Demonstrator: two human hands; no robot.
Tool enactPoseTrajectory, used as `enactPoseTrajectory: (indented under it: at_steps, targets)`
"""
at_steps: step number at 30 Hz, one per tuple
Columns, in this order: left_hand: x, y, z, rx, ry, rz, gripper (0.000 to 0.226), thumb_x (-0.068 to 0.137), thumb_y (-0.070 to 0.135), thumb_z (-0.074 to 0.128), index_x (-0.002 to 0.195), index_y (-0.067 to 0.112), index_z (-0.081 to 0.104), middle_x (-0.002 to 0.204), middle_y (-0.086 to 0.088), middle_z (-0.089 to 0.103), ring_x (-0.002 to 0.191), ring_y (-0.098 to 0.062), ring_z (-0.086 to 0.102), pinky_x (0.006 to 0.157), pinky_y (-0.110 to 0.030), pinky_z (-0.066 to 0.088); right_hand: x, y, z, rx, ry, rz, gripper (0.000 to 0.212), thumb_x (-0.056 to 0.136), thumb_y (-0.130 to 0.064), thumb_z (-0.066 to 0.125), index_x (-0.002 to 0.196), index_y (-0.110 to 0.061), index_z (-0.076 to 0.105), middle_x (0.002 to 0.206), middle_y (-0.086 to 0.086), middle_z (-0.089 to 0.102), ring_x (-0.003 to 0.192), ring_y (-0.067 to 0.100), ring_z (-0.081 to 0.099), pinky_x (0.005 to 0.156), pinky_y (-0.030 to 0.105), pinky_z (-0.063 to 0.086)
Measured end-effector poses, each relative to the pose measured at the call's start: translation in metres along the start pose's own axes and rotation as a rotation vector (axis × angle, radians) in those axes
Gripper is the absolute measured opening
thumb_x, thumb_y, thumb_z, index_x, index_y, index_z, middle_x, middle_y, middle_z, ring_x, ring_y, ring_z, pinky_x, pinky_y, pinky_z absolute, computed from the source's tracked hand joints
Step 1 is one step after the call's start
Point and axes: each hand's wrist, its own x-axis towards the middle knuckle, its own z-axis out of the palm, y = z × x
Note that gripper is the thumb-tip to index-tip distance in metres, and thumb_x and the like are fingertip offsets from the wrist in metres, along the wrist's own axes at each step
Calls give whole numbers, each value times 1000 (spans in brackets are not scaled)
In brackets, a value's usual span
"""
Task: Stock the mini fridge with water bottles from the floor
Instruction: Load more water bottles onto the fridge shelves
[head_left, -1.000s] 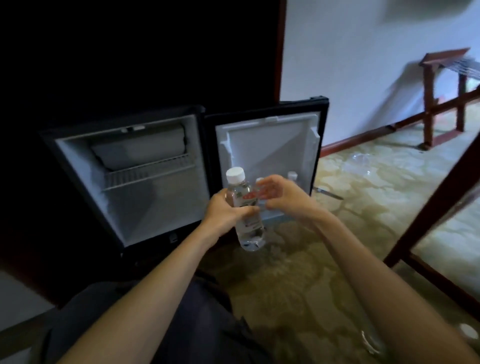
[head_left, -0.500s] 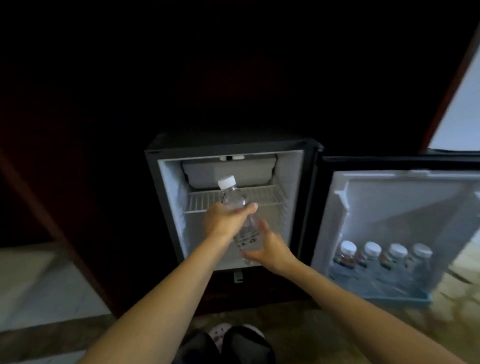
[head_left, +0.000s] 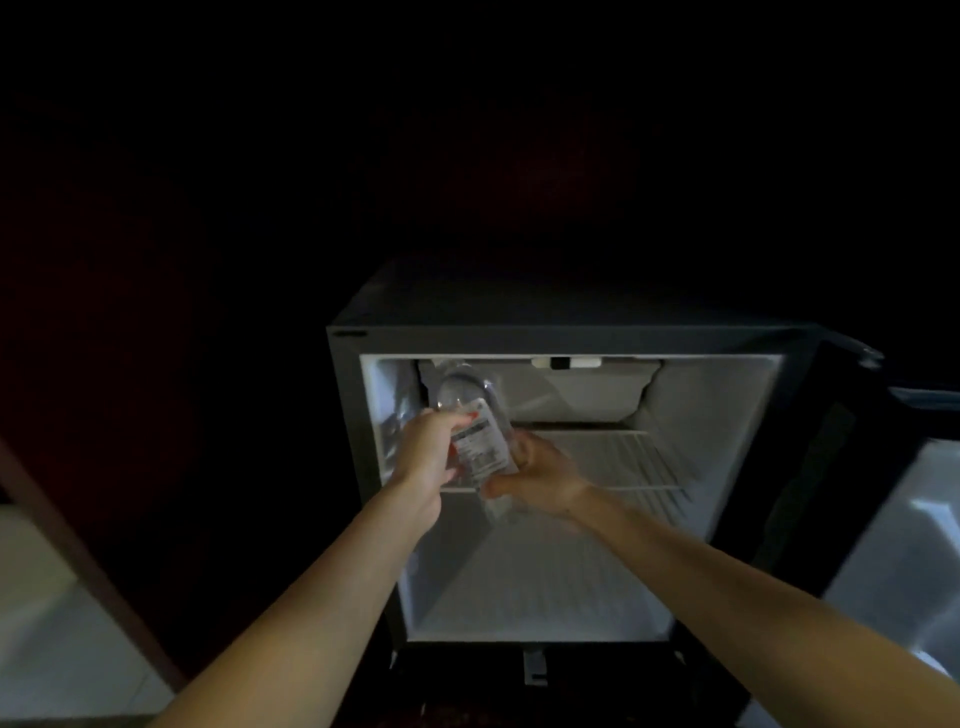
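— Left hand (head_left: 423, 460) first: how does it lie?
— Its fingers are curled round the water bottle (head_left: 475, 434), gripping it at the label, at the open front of the fridge (head_left: 571, 340), toward its left wall.
— And the right hand (head_left: 537, 480)?
— Just beside the left one, at the bottle's nearer end. Its thumb and fingers wrap the bottle from below, so both hands hold the one bottle.
— Where is the bottle against the fridge?
— It is tilted, and its far end reaches into the fridge's upper left corner. That end is above the wire shelf (head_left: 623, 462) and just in front of the small freezer box (head_left: 582, 389) at the top. Blur hides which end carries the cap.
— The inside of the fridge?
— White walls and a white floor below the shelf, dimly lit.
— The door (head_left: 904, 519)?
— Swung open to the right of the fridge, with its pale inner face partly in view.
— And the room round it?
— Very dark. The fridge sits in a dark cabinet (head_left: 208, 312). Left of the fridge a reddish-brown wooden edge (head_left: 72, 545) runs slantwise, and beyond it lies pale floor (head_left: 47, 623).
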Motion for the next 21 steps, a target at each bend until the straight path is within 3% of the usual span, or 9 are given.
enactPoseTrajectory:
  at_steps: [3,5,7,10,12,15,18,21]
  targets:
    - [20,2,-3,-34,-13,64,21,88,2,46,85,22,54,95,-4,61,98,-21,58,86,-34,47,30,1,10,69,51,-16,40,72,10,65,101,-16,57,91,-1,62,74,4,58,57,4,45]
    - [31,2,-3,-40,-15,100,29,85,-4,44,89,21,56,96,-4,61,98,-20,56,83,-33,46,47,-1,16,79,67,-31,53,67,6,70,115,-9,54,105,7,65,95,18,62,76,21,53]
    - [42,0,-5,-25,-4,144,38,82,-10,42,90,23,57,96,-2,61,98,-19,55,84,-33,47,61,-2,23,94,71,-54,57,62,0,72,114,-11,50,111,7,63,108,26,59,92,42,52]
    - [54,-2,-7,-17,-12,198,51,80,-16,38,107,22,58,103,-1,62,103,-17,53,83,-31,45,78,2,31,87,104,-70,65,60,-6,75,117,-14,45,110,3,61,108,26,60,92,48,51]
    - [58,-4,-6,-11,-27,213,62,79,-15,39,127,21,52,118,-1,59,111,-18,52,86,-32,43,87,6,38,114,138,-81,78,58,-13,78,127,-13,41,109,1,62,104,24,61,85,47,55]
    - [63,-5,0,24,-15,223,63,78,-8,46,129,27,51,124,-1,58,117,-20,51,91,-34,42,95,7,44,152,160,-66,68,75,-3,71,131,-11,32,105,-3,58,95,15,59,68,23,54]
    - [65,-1,4,20,6,226,60,78,-6,48,132,21,50,125,-5,58,117,-23,52,94,-34,43,99,3,45,87,174,-100,62,82,-6,66,134,-9,32,122,7,54,112,22,54,81,22,40]
    - [64,-5,-1,67,11,245,62,79,-3,50,135,24,44,126,-4,57,115,-21,52,94,-34,42,105,4,50,21,141,-103,72,79,-9,69,136,-8,25,129,10,51,121,23,50,87,22,37]
